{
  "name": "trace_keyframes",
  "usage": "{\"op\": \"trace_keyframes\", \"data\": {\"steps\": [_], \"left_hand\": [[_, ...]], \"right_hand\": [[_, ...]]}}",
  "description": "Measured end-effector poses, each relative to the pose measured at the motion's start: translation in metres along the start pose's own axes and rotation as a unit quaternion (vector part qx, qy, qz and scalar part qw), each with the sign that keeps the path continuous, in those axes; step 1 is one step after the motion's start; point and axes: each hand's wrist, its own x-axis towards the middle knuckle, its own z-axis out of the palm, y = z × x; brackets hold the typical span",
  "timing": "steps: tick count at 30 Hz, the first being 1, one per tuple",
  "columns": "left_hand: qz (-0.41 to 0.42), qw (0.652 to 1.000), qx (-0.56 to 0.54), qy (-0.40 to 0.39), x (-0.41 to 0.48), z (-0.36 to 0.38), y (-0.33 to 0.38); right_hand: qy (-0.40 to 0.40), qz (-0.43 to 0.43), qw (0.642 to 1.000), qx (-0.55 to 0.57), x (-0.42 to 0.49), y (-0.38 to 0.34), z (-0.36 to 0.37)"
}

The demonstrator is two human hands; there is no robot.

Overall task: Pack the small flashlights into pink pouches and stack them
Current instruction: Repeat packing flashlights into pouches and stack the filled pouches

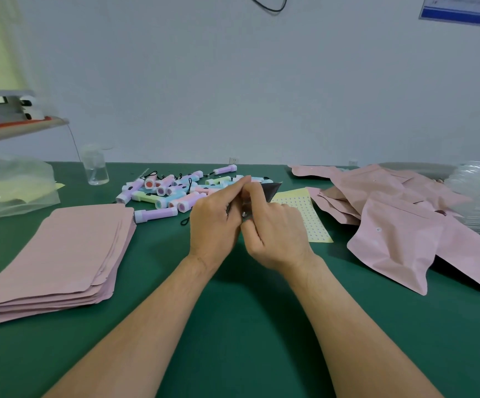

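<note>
Centre frame, the left hand (215,222) and the right hand (276,231) meet fingertip to fingertip. Both have their fingers curled in a narrow pinch on a thin dark flat piece (271,188), whose pointed corner pokes out above the right knuckles. It is probably a pouch seen on its shaded face, but I cannot tell for sure, nor whether a flashlight sits between the palms. Just behind the hands, in the middle of the frame, lies the loose pile of small pastel plastic flashlights (169,193), with black wrist cords trailing among them. These look light, rigid and smooth, apt to roll, so the barrel is the best place to grasp one, not the cord. At lower left lies a neat stack of flat pink pouches (60,254). At right sprawls a puffier heap of pink pouches (391,225). The pouches look thin, limp and slick, best pinched at the open mouth edge and spread there. A yellow sheet of small dot stickers (307,216) lies right of the hands on the green table mat (233,326). A clear plastic bottle (95,170) stands at left.
</note>
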Motion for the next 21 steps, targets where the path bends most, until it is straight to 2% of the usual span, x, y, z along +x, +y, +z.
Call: {"op": "trace_keyframes", "data": {"steps": [3,6,9,14,18,21], "left_hand": [[0.000,1.000,0.021,-0.006,0.002,-0.004,-0.005],[-0.009,1.000,0.022,0.011,0.004,-0.007,-0.009],[-0.017,1.000,0.012,0.011,0.004,-0.006,-0.011],[-0.053,0.998,-0.015,-0.039,-0.003,-0.005,-0.012],[-0.035,0.999,0.000,-0.040,-0.002,-0.004,-0.006],[-0.016,0.999,-0.002,-0.039,-0.001,-0.003,-0.005]], "right_hand": [[-0.019,0.000,1.000,0.006,-0.001,-0.002,0.001],[-0.008,-0.038,0.999,0.022,-0.002,-0.003,-0.003],[-0.017,-0.036,0.999,-0.004,-0.002,-0.004,-0.001],[-0.091,-0.049,0.992,-0.066,-0.003,0.003,0.011],[-0.137,-0.037,0.987,-0.075,-0.003,0.004,0.020],[-0.144,-0.027,0.987,-0.064,-0.005,0.004,0.026]]}}
